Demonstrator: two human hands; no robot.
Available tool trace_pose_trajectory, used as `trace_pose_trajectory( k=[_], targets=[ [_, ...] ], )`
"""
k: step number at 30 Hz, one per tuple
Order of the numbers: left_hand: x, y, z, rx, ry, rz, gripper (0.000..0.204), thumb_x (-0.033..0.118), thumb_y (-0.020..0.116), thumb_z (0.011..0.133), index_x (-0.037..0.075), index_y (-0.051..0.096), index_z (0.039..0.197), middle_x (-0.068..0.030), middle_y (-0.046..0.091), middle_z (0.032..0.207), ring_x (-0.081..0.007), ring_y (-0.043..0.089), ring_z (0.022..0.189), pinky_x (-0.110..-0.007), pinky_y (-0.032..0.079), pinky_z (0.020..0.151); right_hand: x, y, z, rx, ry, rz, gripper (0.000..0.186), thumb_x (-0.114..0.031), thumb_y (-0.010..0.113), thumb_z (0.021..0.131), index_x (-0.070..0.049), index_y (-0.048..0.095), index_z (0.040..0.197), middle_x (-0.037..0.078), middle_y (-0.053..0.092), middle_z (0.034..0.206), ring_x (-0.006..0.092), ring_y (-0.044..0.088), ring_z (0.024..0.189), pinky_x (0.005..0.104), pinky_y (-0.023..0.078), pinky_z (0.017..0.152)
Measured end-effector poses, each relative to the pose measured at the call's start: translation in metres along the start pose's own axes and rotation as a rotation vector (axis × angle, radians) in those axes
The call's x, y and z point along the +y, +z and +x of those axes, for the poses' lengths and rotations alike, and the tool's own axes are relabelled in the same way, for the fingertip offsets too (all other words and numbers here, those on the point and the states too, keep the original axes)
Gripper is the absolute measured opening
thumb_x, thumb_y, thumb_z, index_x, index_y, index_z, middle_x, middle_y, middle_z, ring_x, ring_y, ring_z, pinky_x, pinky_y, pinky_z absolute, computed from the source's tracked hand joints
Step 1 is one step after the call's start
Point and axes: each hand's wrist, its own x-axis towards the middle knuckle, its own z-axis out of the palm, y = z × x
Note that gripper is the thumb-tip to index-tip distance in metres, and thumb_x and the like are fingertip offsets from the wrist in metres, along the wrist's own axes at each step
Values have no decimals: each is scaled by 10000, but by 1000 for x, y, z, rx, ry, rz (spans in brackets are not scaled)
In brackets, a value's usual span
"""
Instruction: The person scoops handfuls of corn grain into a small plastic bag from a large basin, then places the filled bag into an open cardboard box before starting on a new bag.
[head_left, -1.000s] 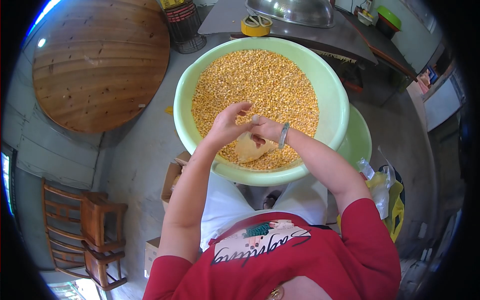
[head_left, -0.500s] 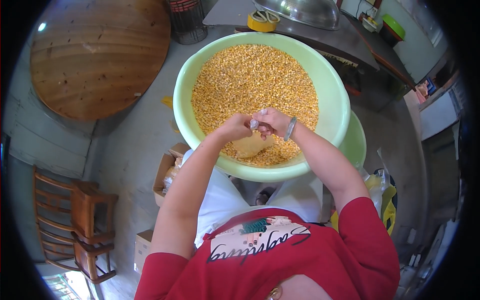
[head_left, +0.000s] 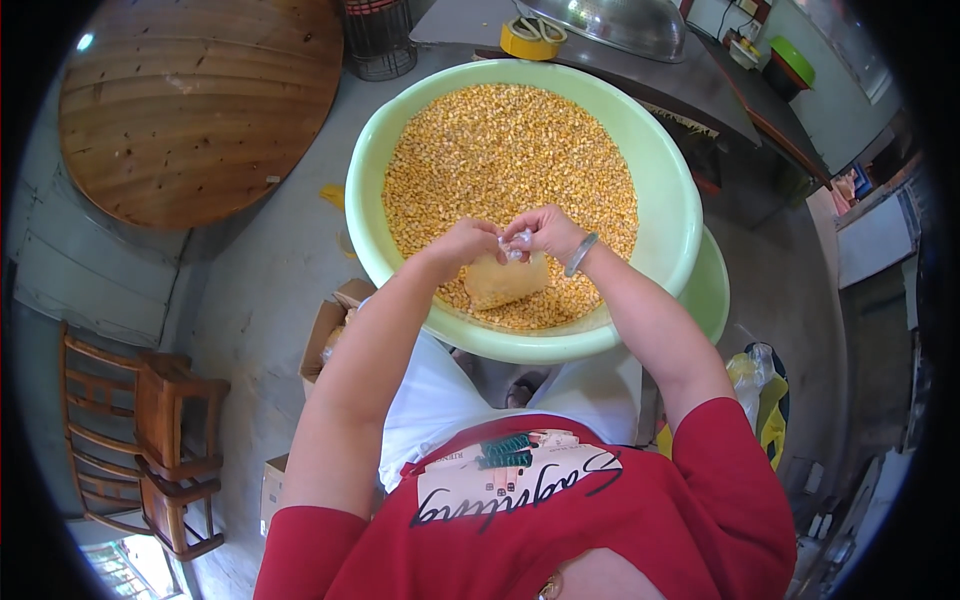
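Observation:
A pale green tub (head_left: 670,210) full of yellow corn kernels (head_left: 510,150) sits in front of me at my legs. A clear plastic bag (head_left: 505,285) rests on the kernels in the near part of the tub, its gathered top bunched between my hands. My left hand (head_left: 470,240) pinches that top from the left. My right hand (head_left: 550,233), with a bangle at the wrist, grips it from the right with bent fingers.
A round wooden tabletop (head_left: 200,100) stands upper left, chairs (head_left: 170,420) lower left. A grey table (head_left: 460,25) holds yellow tape (head_left: 530,45) and a metal bowl (head_left: 620,20). Another green tub (head_left: 710,290), bags (head_left: 760,390) and cardboard boxes (head_left: 325,335) flank me.
My left hand has come down from raised, curled fingers to the bag's top. My right hand has shifted slightly up and right. The crumpled top now shows between both hands.

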Motion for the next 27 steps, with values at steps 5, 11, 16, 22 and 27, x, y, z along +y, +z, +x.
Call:
trace_pose_trajectory(
  k=[5, 11, 16, 22, 27],
  targets=[
    [6, 2, -6, -40, -32, -190, 281, 51, 521, 728, 52, 577, 1003, -48, 609, 706, -74, 473, 549, -209, 311, 472, 10, 11, 0, 225, -184, -472, 72, -26, 652, 715, -42, 643, 785, 75, 639, 695, 125, 607, 585, 251, 487, 524],
    [3, 2, -7, -172, -20, -41, 281, 18, 508, 743, 34, 583, 1014, -43, 608, 714, -66, 549, 610, -193, 363, 497, -5, 25, -5, 288, -459, -860, 120, 4, 645, 645, -65, 626, 741, 68, 610, 671, 169, 592, 599, 270, 457, 532],
    [-13, -1, 4, -149, 39, 28, 174, 12, 530, 730, 20, 620, 878, -59, 617, 720, -113, 584, 622, -220, 447, 569, 0, 18, -2, 186, -496, -995, 113, -76, 641, 661, -108, 652, 769, 79, 623, 730, 200, 607, 648, 288, 476, 573],
    [-9, 0, 3, 224, 209, 405, 123, 50, 564, 725, -22, 603, 817, -67, 612, 698, -128, 595, 612, -244, 472, 575, 11, 8, 2, 211, -433, -842, 129, -213, 605, 746, -134, 677, 818, 93, 636, 761, 216, 617, 675, 302, 487, 597],
    [6, 2, -8, 371, 260, 264, 103, 55, 581, 712, -9, 605, 789, -47, 611, 661, -124, 599, 624, -257, 471, 578, 2, 18, -3, 349, -184, -477, 133, -218, 625, 757, -92, 667, 756, 78, 623, 697, 209, 600, 623, 292, 462, 561]
  ],
)
